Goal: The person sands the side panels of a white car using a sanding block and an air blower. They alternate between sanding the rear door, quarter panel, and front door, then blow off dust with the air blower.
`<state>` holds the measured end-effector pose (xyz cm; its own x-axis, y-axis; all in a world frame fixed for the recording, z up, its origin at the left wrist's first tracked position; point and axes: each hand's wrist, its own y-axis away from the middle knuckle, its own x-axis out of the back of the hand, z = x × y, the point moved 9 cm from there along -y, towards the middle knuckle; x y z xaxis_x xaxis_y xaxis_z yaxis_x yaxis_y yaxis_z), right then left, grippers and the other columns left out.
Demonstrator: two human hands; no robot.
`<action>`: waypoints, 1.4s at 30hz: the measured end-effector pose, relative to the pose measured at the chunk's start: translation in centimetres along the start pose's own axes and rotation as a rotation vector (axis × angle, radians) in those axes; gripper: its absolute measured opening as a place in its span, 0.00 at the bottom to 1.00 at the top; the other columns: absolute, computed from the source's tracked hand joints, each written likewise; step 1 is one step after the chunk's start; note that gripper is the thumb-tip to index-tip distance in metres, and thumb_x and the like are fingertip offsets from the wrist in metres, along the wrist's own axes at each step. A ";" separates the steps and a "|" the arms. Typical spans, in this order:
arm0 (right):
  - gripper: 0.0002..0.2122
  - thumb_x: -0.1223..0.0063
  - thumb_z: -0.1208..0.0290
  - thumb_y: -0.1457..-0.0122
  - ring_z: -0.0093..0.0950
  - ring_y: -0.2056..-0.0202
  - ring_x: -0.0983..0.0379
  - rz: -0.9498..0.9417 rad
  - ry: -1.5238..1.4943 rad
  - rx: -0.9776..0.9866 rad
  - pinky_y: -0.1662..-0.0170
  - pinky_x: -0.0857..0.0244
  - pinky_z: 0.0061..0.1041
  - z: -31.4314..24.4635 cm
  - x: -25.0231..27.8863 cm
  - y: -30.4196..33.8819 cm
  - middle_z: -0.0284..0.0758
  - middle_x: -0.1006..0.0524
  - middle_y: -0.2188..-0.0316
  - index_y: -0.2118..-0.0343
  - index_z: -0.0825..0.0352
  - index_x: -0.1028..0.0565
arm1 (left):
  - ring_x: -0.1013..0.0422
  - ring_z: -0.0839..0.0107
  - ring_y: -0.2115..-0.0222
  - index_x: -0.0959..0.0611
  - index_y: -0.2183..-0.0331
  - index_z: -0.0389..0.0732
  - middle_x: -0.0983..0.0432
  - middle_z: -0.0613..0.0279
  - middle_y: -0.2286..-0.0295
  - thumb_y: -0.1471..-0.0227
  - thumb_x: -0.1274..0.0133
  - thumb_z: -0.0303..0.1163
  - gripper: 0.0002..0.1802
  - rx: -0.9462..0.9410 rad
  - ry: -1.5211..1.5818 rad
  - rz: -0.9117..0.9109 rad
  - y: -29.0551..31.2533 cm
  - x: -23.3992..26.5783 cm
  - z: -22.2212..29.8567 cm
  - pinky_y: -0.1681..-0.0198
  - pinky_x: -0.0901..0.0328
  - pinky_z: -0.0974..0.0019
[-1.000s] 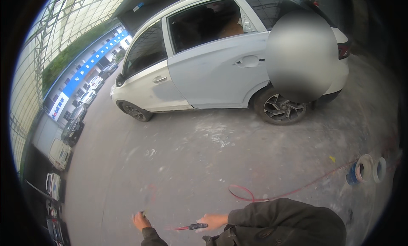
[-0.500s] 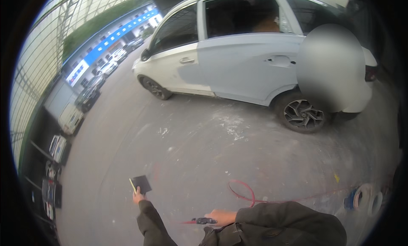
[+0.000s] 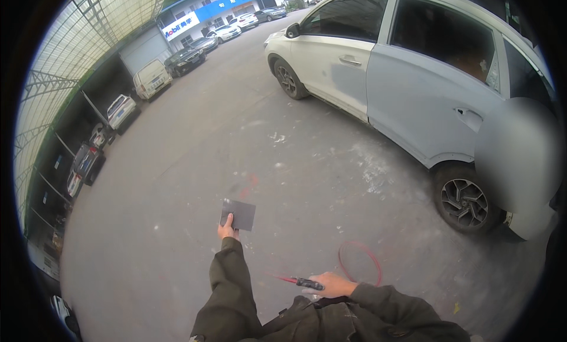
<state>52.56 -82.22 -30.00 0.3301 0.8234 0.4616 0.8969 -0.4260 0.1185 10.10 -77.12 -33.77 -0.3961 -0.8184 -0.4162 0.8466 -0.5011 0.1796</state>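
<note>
1. From here I see the left hand point(image 3: 228, 228) pinching a dark square sheet point(image 3: 242, 217) by its near edge; the far edges stand free above the floor point(image 3: 177, 176).
2. The right hand point(image 3: 332, 285) wraps a black-handled tool point(image 3: 310, 284), red at its end, well apart from the sheet.
3. A red hose loop point(image 3: 378, 266) lies just beyond the right sleeve point(image 3: 387, 303).
4. Floor stretches widely between sheet and part-gray car point(image 3: 425, 88).

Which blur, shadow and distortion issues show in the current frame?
Head view: fisheye bends the pale translucent roof at left, with black corners; head view: a smooth grey oval blur hides part of the white-and-grey car; head view: shadow under the car is soft-edged; head view: dark grey square sheet in the left hand has a clear outline.
</note>
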 end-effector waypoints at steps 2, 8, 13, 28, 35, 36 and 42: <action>0.22 0.50 0.44 0.40 0.50 0.67 0.26 0.126 0.022 0.008 0.63 0.34 0.44 2.0 -1.0 -0.9 0.46 0.22 0.74 0.69 0.64 0.24 | 0.24 0.64 0.63 0.22 0.57 0.37 0.21 0.58 0.63 0.54 0.33 0.25 0.20 -0.034 -0.135 -0.014 0.2 0.3 -0.8 0.59 0.29 0.56; 0.22 0.48 0.47 0.39 0.47 0.69 0.27 0.289 -0.121 -0.170 0.64 0.35 0.40 1.5 1.7 -2.1 0.45 0.24 0.76 0.69 0.67 0.24 | 0.25 0.72 0.71 0.18 0.67 0.36 0.20 0.59 0.74 0.56 0.34 0.26 0.12 -0.405 -0.924 -0.107 2.7 -0.8 0.3 0.64 0.31 0.64; 0.23 0.48 0.45 0.39 0.48 0.69 0.27 0.109 -0.061 -0.241 0.65 0.35 0.40 3.2 0.7 -1.6 0.46 0.24 0.76 0.68 0.67 0.24 | 0.27 0.70 0.71 0.20 0.67 0.37 0.23 0.55 0.75 0.51 0.41 0.25 0.07 -0.656 -1.082 -0.274 4.6 -4.1 -1.0 0.65 0.31 0.60; 0.22 0.46 0.52 0.39 0.36 0.77 0.28 0.350 -0.345 -0.078 0.71 0.37 0.36 1.5 -1.5 -2.1 0.42 0.26 0.81 0.75 0.71 0.27 | 0.27 0.67 0.56 0.34 0.43 0.29 0.28 0.51 0.51 0.39 0.50 0.26 0.25 0.719 0.855 -0.833 -3.8 -6.1 -13.4 0.55 0.25 0.73; 0.19 0.51 0.51 0.35 0.19 0.68 0.26 0.705 -0.790 -0.333 0.68 0.34 0.23 14.3 6.4 9.0 0.26 0.22 0.71 0.59 0.64 0.23 | 0.27 0.71 0.57 0.25 0.50 0.35 0.23 0.59 0.58 0.42 0.45 0.49 0.29 0.647 -0.133 -0.687 -1.9 -8.1 -25.5 0.52 0.30 0.68; 0.14 0.49 0.57 0.34 0.19 0.76 0.29 1.172 -0.937 -0.022 0.74 0.34 0.23 17.6 9.8 14.4 0.29 0.22 0.72 0.58 0.64 0.23 | 0.28 0.69 0.55 0.25 0.49 0.35 0.24 0.59 0.56 0.42 0.45 0.50 0.30 0.671 -0.169 -0.675 -0.6 -8.1 -27.1 0.50 0.32 0.65; 0.18 0.45 0.47 0.40 0.16 0.87 0.39 1.590 -1.235 -0.502 0.84 0.44 0.21 30.2 21.8 39.8 0.27 0.27 0.79 0.72 0.59 0.29 | 0.29 0.65 0.52 0.26 0.48 0.36 0.25 0.58 0.53 0.42 0.46 0.51 0.31 0.727 -0.269 -0.507 9.5 -9.1 -31.7 0.46 0.35 0.60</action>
<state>104.34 -69.88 -41.76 0.7351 -0.6107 -0.2946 -0.3742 -0.7277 0.5748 32.97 -65.54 -56.54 -0.8044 -0.4454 -0.3932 0.1542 -0.7956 0.5859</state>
